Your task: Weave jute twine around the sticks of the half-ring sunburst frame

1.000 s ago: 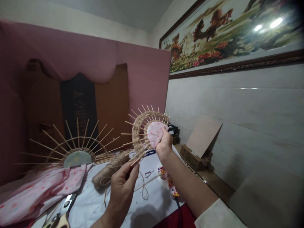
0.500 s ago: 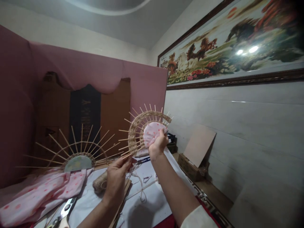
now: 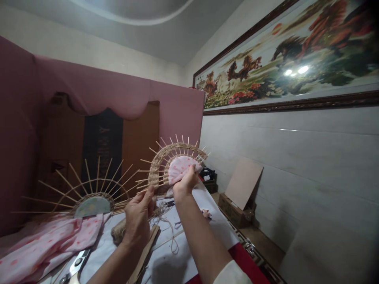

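Note:
My right hand (image 3: 184, 184) is raised and grips the pink dotted fabric core (image 3: 178, 167) of a half-round woven piece (image 3: 160, 165) with twine wound round wooden spokes. My left hand (image 3: 137, 217) is below it to the left, fingers pinched at the lower end of the spokes where the twine runs. A strand of twine (image 3: 166, 221) hangs from there down to the table. The twine spool (image 3: 117, 236) lies behind my left hand, mostly hidden.
A second half-round spoke frame (image 3: 91, 197) stands at the left over pink dotted cloth (image 3: 44, 244). Scissors (image 3: 74, 268) lie at the lower left. A wooden strip (image 3: 145, 254) lies under my left wrist. A cardboard box (image 3: 233, 205) leans by the right wall.
Both hands and the woven piece have shifted left and slightly down in the picture as the view tilted up. My left hand has moved closer under the spokes.

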Tool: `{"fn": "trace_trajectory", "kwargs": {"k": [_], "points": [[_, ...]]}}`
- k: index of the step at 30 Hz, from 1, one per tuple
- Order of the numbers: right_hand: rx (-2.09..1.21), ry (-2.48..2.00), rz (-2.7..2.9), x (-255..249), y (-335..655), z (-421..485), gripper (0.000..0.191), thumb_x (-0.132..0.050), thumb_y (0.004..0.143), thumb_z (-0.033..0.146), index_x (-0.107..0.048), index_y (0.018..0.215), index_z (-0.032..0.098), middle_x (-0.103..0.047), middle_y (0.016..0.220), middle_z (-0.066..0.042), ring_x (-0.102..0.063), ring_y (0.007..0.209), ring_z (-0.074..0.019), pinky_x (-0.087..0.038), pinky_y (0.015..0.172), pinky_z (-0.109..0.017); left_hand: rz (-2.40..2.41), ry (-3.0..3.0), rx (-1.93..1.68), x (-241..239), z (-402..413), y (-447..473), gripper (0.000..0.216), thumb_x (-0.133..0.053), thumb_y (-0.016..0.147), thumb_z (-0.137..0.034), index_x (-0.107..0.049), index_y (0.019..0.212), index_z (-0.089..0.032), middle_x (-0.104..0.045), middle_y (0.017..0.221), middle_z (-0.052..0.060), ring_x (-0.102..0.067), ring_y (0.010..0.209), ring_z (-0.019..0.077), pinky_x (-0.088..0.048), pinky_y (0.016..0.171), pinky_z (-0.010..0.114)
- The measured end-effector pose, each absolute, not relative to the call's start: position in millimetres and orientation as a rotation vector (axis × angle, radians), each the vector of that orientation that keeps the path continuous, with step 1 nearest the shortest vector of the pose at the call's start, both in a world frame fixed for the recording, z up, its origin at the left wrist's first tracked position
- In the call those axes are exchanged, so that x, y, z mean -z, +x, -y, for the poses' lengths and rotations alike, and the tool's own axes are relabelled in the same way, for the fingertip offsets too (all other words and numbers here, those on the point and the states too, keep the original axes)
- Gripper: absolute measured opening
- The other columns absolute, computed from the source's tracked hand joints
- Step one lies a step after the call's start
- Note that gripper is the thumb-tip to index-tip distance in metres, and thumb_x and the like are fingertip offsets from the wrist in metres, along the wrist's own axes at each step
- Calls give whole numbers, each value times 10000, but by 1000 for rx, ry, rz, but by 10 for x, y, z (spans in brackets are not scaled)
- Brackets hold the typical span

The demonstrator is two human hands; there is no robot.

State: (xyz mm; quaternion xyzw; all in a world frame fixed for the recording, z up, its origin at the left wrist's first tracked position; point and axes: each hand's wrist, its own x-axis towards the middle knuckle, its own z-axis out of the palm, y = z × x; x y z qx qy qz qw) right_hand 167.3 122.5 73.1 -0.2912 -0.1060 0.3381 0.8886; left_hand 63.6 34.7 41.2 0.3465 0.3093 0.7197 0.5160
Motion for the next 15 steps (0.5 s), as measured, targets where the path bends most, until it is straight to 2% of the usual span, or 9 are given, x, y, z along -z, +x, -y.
{"fn": "trace_trajectory", "kwargs": {"k": [3, 8, 11, 15], "points": [[-851, -528, 333, -729, 1500, -1022, 323, -546, 736, 510, -532, 824, 200, -657, 761, -33, -653, 767, -178, -548, 654, -320, -699, 835, -1723, -447, -355, 565, 353, -815, 531, -321, -525, 572, -124, -294, 426, -118, -204, 368, 4, -165, 327, 120], [-1402, -346, 433, -653, 1242, -681, 332, -715, 656, 431, -569, 823, 184, -680, 723, -14, -650, 643, -162, -545, 569, -298, -650, 856, -1655, -469, -361, 456, 349, -827, 517, -310, -556, 616, -114, -286, 443, -120, -183, 374, 2, -157, 329, 120], [-1415, -374, 427, -599, 1194, -632, 308, -784, 576, 273, -573, 775, 168, -674, 668, 8, -634, 581, -146, -528, 530, -266, -657, 862, -1635, -458, -338, 438, 366, -835, 501, -317, -546, 591, -111, -293, 446, -113, -192, 381, 0, -160, 335, 120], [-1328, -478, 378, -560, 1224, -654, 277, -767, 513, 107, -565, 697, 154, -649, 584, 32, -593, 494, -106, -467, 452, -195, -682, 869, -1616, -415, -317, 445, 377, -842, 485, -332, -569, 599, -98, -290, 447, -109, -193, 392, -1, -154, 341, 119]]}}
